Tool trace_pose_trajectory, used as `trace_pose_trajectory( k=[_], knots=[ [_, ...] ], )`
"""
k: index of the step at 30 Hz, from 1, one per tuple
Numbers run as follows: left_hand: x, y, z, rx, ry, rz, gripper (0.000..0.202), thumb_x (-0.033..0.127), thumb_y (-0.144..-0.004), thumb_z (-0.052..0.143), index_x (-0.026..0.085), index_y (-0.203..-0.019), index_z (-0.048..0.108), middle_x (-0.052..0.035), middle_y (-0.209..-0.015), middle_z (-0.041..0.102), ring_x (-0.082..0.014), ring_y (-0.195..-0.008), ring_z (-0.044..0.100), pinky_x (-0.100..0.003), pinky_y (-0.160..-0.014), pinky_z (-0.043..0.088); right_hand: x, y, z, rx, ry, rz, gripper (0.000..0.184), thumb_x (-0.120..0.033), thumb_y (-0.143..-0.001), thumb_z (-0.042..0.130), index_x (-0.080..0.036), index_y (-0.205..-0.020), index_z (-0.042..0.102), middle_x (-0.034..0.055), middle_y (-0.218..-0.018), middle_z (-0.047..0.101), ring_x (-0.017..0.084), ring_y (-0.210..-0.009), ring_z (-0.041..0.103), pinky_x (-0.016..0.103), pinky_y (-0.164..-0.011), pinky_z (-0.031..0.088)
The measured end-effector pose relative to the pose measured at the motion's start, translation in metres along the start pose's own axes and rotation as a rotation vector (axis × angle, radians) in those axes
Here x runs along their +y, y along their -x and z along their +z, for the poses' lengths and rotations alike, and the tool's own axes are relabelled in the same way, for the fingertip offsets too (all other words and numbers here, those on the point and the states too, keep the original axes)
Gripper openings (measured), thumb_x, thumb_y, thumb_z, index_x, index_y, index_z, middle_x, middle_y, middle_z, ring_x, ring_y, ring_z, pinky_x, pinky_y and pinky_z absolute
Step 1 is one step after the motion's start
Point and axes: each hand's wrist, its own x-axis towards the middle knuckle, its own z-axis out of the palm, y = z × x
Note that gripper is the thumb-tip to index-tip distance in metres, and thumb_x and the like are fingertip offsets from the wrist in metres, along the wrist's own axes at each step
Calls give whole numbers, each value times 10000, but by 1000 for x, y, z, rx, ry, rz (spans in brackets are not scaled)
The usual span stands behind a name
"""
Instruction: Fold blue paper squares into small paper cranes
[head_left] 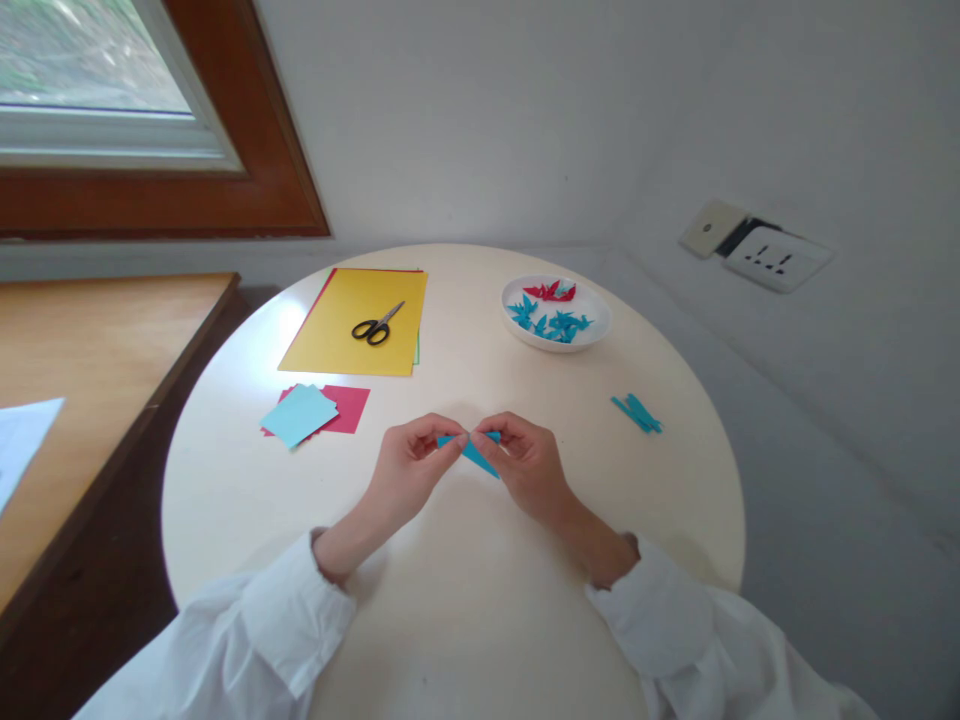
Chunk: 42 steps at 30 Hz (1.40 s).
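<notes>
Between my hands is a small folded piece of blue paper (481, 460), partly covered by my fingers, with one pointed corner hanging toward me. My left hand (416, 455) pinches its left side between thumb and fingers. On the right side, my right hand (523, 458) grips it the same way, and the two thumbs nearly meet at the middle. To the left lie small square sheets, light blue paper (301, 415) on top of red paper (352, 410). Off to the right are several narrow blue paper strips (637, 412).
A white round table (465, 620) holds everything. At the back left, black-handled scissors (379, 325) rest on a yellow sheet (322, 330) over other coloured sheets. A white dish (555, 346) at the back right holds folded blue and red paper pieces. A wooden table (112, 340) stands at left.
</notes>
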Motion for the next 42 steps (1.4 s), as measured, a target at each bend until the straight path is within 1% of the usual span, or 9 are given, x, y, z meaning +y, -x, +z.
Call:
trace_pose_trajectory(
  k=[7, 12, 18, 24, 27, 30, 35, 42],
  knots=[
    [-3, -2, -2, 39, 13, 15, 119, 266, -694, 651, 148, -686, 641, -19, -655, 640, -124, -619, 555, -225, -568, 439, 5, -2, -2, 29, -72, 21, 120, -302, -718, 625, -185, -693, 621, 5, -649, 628, 120, -603, 556, 238, -569, 451],
    [-1, -2, -2, 32, -13, -13, 135, 285, -691, 652, 149, -686, 649, -23, -665, 653, -129, -619, 565, -229, -569, 447, 4, -1, -3, 49, -53, 21, 123, -290, -722, 617, -180, -666, 613, 1, -618, 622, 119, -585, 555, 238, -561, 454],
    [-1, -1, 0, 13, -8, -35, 121, 269, -676, 661, 148, -685, 656, -22, -669, 659, -128, -618, 571, -226, -570, 444, 1, -1, -2, 30, -19, 10, 132, -284, -728, 600, -179, -648, 603, 1, -603, 617, 120, -572, 551, 238, -552, 455],
    [-2, -2, -1, 23, 8, -25, 113, 261, -682, 652, 148, -679, 646, -17, -659, 639, -127, -625, 558, -229, -582, 434, 1, -1, -3, 1, -51, 21, 165, -311, -756, 571, -177, -672, 615, 18, -639, 640, 135, -620, 585, 252, -602, 482],
    [-2, -2, -2, 34, -5, -7, 105, 253, -690, 645, 149, -678, 645, -18, -660, 639, -123, -619, 552, -224, -572, 423, 3, -1, -3, -15, -61, 28, 157, -324, -758, 580, -180, -719, 628, 28, -691, 657, 144, -664, 600, 262, -636, 488],
    [-2, -1, -2, 36, -22, 21, 99, 246, -697, 639, 148, -680, 645, -20, -665, 643, -123, -622, 552, -225, -578, 422, 5, -1, -2, -35, -55, 30, 149, -330, -740, 605, -185, -761, 635, 33, -722, 661, 145, -664, 595, 265, -625, 483],
    [-3, 0, -1, 22, -74, 90, 95, 236, -709, 623, 146, -683, 639, -30, -678, 650, -134, -648, 573, -235, -603, 442, 5, -1, -2, -24, 6, 8, 137, -317, -738, 598, -183, -708, 607, 19, -669, 629, 133, -622, 562, 256, -594, 464],
    [-4, 0, -1, 21, -182, 119, 99, 244, -720, 614, 152, -702, 647, -43, -701, 665, -154, -678, 601, -256, -639, 468, 1, 1, -3, -26, 120, -71, 128, -287, -756, 571, -184, -684, 595, 17, -646, 625, 133, -611, 547, 259, -589, 454]
  ],
)
